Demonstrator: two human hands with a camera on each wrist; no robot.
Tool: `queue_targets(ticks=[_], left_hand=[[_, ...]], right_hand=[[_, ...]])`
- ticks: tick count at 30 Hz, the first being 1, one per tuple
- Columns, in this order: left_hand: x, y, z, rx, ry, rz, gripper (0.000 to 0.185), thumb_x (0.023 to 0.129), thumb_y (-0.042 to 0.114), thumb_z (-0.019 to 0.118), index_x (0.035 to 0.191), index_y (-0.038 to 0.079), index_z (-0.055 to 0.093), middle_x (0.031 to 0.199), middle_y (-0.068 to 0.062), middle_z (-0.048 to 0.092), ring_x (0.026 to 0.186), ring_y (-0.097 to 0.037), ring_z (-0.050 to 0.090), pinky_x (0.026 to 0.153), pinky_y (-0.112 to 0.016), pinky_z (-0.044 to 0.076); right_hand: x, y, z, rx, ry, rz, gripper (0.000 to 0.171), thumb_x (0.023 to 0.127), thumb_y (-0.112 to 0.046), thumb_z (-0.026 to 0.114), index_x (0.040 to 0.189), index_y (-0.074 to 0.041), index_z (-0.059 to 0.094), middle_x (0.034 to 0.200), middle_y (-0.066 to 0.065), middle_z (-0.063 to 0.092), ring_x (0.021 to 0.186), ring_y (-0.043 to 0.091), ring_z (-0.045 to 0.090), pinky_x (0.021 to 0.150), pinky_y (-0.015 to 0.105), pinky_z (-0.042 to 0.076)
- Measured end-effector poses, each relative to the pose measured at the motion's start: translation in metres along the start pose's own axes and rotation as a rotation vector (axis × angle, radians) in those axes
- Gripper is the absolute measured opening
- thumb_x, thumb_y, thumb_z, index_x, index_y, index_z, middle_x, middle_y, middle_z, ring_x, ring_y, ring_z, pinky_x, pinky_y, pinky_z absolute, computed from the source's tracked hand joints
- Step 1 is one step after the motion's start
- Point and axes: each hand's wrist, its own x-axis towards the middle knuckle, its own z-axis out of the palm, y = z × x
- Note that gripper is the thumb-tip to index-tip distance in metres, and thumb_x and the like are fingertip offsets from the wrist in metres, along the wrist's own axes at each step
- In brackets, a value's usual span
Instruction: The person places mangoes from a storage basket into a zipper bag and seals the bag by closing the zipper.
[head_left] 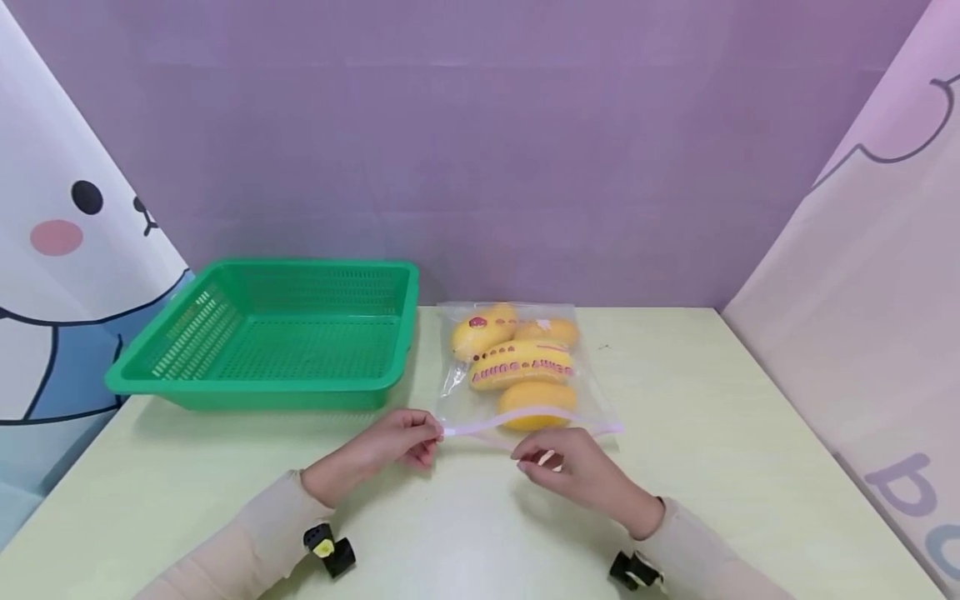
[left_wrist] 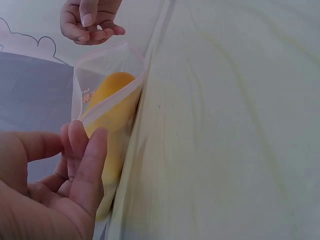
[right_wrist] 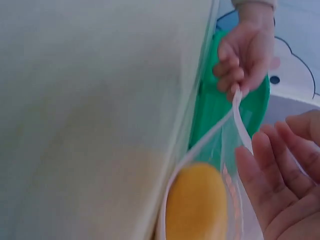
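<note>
A clear zip bag (head_left: pixel 450 392) with a pale pink zip strip lies on the table, its mouth toward me and gaping. Inside are several yellow mangoes (head_left: pixel 537 402), partly behind printed lettering. My left hand (head_left: pixel 401 437) pinches the left corner of the bag's mouth between thumb and fingers; the right wrist view shows this pinch (right_wrist: pixel 245 65) too. Just in front of the strip, right of its middle, is my right hand (head_left: pixel 573 471). Its fingers are loosely bent, and in the left wrist view that hand (left_wrist: pixel 92 20) appears apart from the bag's edge.
A green plastic basket (head_left: pixel 262 386) with slotted walls stands at the back left of the pale table (head_left: pixel 675 400), left of the bag. Behind the table hangs a purple backdrop (head_left: pixel 480 150), with printed cloth panels on both sides.
</note>
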Motion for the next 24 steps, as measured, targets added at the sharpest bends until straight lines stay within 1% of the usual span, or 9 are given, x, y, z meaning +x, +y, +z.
queue_targets(ticks=[2, 4, 8, 11, 13, 15, 18, 20, 24], left_hand=[[0.000, -0.001, 0.001, -0.010, 0.001, -0.007, 0.021, 0.096, 0.011, 0.050, 0.093, -0.009, 0.056, 0.072, -0.002, 0.058, 0.062, -0.008, 0.060, 0.063, -0.025, 0.054], [0.000, -0.002, 0.001, -0.019, 0.003, -0.011, 0.021, 0.096, 0.011, 0.050, 0.093, -0.008, 0.057, 0.072, -0.002, 0.058, 0.061, -0.008, 0.060, 0.062, -0.024, 0.054], [0.001, -0.001, 0.001, -0.032, 0.006, -0.023, 0.021, 0.095, 0.012, 0.050, 0.091, -0.007, 0.057, 0.071, -0.002, 0.057, 0.060, -0.008, 0.059, 0.061, -0.023, 0.054], [0.002, 0.000, 0.000, -0.047, 0.002, -0.028, 0.019, 0.095, 0.012, 0.050, 0.088, -0.004, 0.057, 0.070, -0.001, 0.056, 0.059, -0.008, 0.059, 0.061, -0.023, 0.054], [0.003, 0.001, 0.000, -0.058, -0.002, -0.029, 0.019, 0.095, 0.011, 0.049, 0.085, -0.003, 0.056, 0.069, -0.001, 0.055, 0.059, -0.008, 0.058, 0.060, -0.024, 0.054], [0.003, 0.001, -0.001, -0.065, -0.008, -0.030, 0.018, 0.095, 0.011, 0.049, 0.084, -0.001, 0.056, 0.069, -0.001, 0.054, 0.058, -0.007, 0.058, 0.060, -0.024, 0.054], [0.004, 0.001, -0.001, -0.071, -0.018, -0.030, 0.019, 0.096, 0.012, 0.049, 0.085, -0.002, 0.056, 0.068, -0.001, 0.054, 0.057, -0.007, 0.058, 0.060, -0.024, 0.055], [0.005, 0.000, -0.001, -0.073, -0.028, -0.028, 0.019, 0.096, 0.012, 0.049, 0.085, -0.002, 0.056, 0.068, -0.001, 0.054, 0.056, -0.007, 0.058, 0.059, -0.024, 0.055], [0.004, -0.004, -0.001, -0.064, -0.040, -0.029, 0.020, 0.095, 0.012, 0.049, 0.082, -0.001, 0.055, 0.066, 0.000, 0.054, 0.055, -0.006, 0.056, 0.056, -0.022, 0.053]], right_hand=[[0.005, -0.003, 0.007, -0.024, -0.003, 0.008, 0.011, 0.088, -0.003, 0.062, 0.096, 0.000, 0.069, 0.090, 0.010, 0.070, 0.079, 0.007, 0.063, 0.063, 0.021, 0.054], [0.011, -0.007, 0.014, -0.108, 0.009, -0.046, 0.010, 0.086, -0.002, 0.064, 0.095, -0.001, 0.069, 0.087, 0.007, 0.070, 0.076, 0.007, 0.063, 0.063, 0.019, 0.053], [0.026, -0.017, 0.025, -0.448, 0.067, -0.258, 0.011, 0.080, -0.007, 0.071, 0.091, -0.008, 0.068, 0.083, -0.001, 0.067, 0.073, 0.007, 0.063, 0.066, 0.016, 0.051], [0.040, -0.027, 0.030, -0.658, 0.078, -0.350, 0.010, 0.079, -0.011, 0.073, 0.086, -0.011, 0.067, 0.080, -0.004, 0.063, 0.073, 0.008, 0.061, 0.066, 0.017, 0.049], [0.050, -0.036, 0.032, -0.782, 0.055, -0.364, 0.007, 0.079, -0.011, 0.072, 0.083, -0.012, 0.066, 0.078, -0.005, 0.060, 0.071, 0.008, 0.059, 0.062, 0.016, 0.048], [0.059, -0.044, 0.034, -0.895, 0.015, -0.357, 0.007, 0.080, -0.009, 0.069, 0.078, -0.013, 0.064, 0.074, -0.005, 0.056, 0.067, 0.007, 0.055, 0.054, 0.014, 0.044], [0.071, -0.050, 0.035, -1.033, -0.036, -0.347, 0.009, 0.080, -0.007, 0.067, 0.074, -0.013, 0.064, 0.068, -0.005, 0.052, 0.061, 0.006, 0.050, 0.046, 0.013, 0.038], [0.076, -0.053, 0.035, -1.077, -0.079, -0.324, 0.009, 0.081, -0.008, 0.067, 0.074, -0.014, 0.066, 0.067, -0.006, 0.051, 0.060, 0.006, 0.048, 0.043, 0.013, 0.036], [0.084, -0.053, 0.039, -1.148, -0.157, -0.280, 0.007, 0.081, -0.010, 0.069, 0.078, -0.017, 0.070, 0.066, -0.006, 0.051, 0.059, 0.006, 0.048, 0.044, 0.014, 0.037]])
